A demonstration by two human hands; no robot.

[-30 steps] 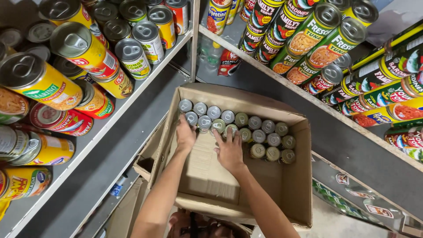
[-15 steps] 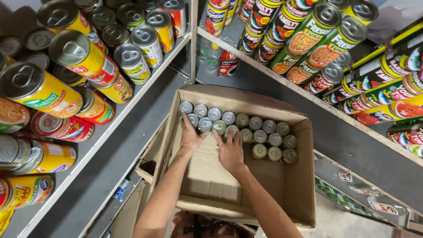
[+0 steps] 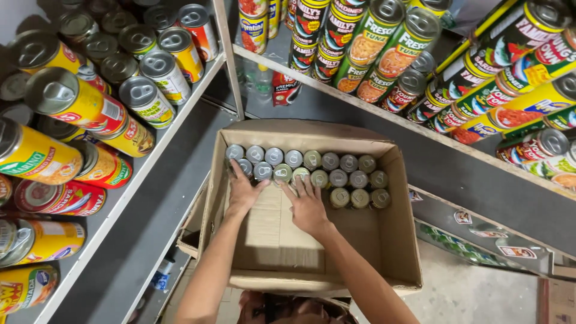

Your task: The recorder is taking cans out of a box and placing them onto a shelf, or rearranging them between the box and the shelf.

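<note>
Head view: both my hands sit inside the cardboard box, fingers spread, gripping nothing. My left hand touches the near-left small cans, my right hand the middle ones. The cans stand upright along the box's far wall; the box's near half is bare cardboard.

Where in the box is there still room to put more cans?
The cardboard box has bare floor in its near half, between the rows of small cans and the near wall, mostly right of the right hand. The far end is packed with cans. The left hand fills the gap on the left. The shelves on both sides are crowded with tall cans.
</note>
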